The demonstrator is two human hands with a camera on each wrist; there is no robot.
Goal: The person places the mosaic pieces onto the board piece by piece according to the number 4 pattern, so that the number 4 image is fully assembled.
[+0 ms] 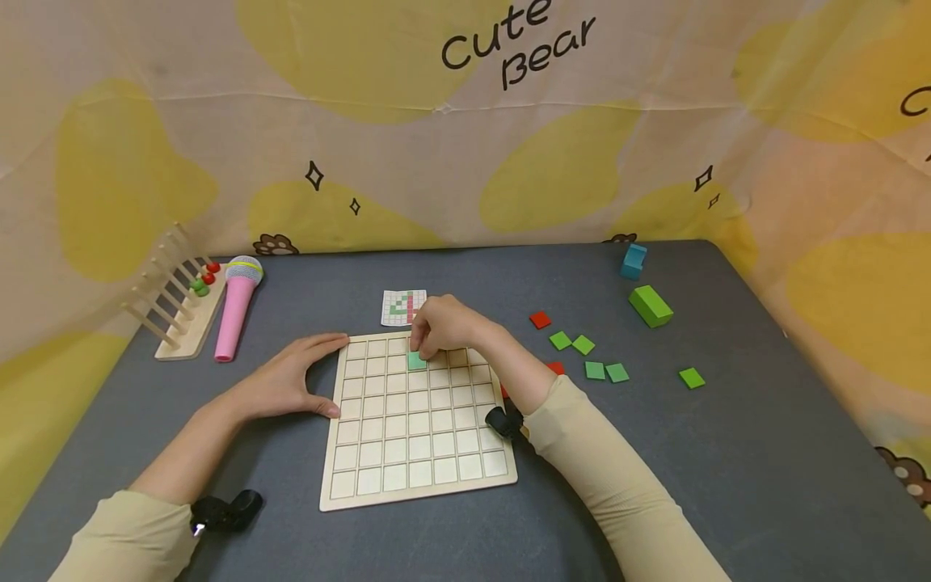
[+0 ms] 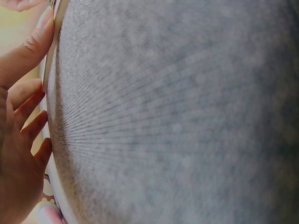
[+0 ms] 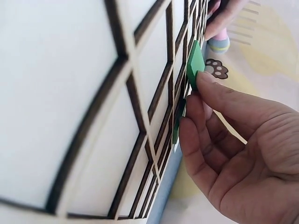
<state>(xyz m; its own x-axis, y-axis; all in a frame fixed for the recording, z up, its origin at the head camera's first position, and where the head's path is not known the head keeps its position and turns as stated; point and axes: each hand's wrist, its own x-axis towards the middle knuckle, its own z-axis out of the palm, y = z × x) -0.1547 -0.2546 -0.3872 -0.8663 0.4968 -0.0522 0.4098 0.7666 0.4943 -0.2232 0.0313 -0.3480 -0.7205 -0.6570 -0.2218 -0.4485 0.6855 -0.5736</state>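
Observation:
A wooden grid board (image 1: 395,475) lies on the dark table. At its left edge is my left hand (image 1: 292,381), thumb and fingertips touching the rim with the fingers spread; the left wrist view shows the thumb (image 2: 41,35) against that rim. My right hand (image 1: 445,325) is over the board's far rows. Between thumb and fingers it pinches a green square tile (image 3: 196,65), tilted close over the grid. A second green tile (image 3: 178,123) shows at the grid beside the fingers, partly hidden by them.
Behind the board lies a pattern card (image 1: 396,308). Right of it are loose green tiles (image 1: 560,340), red tiles (image 1: 541,320), a green block (image 1: 650,306) and a blue block (image 1: 634,261). A pink toy microphone (image 1: 236,311) and a wooden peg rack (image 1: 191,323) stand at left.

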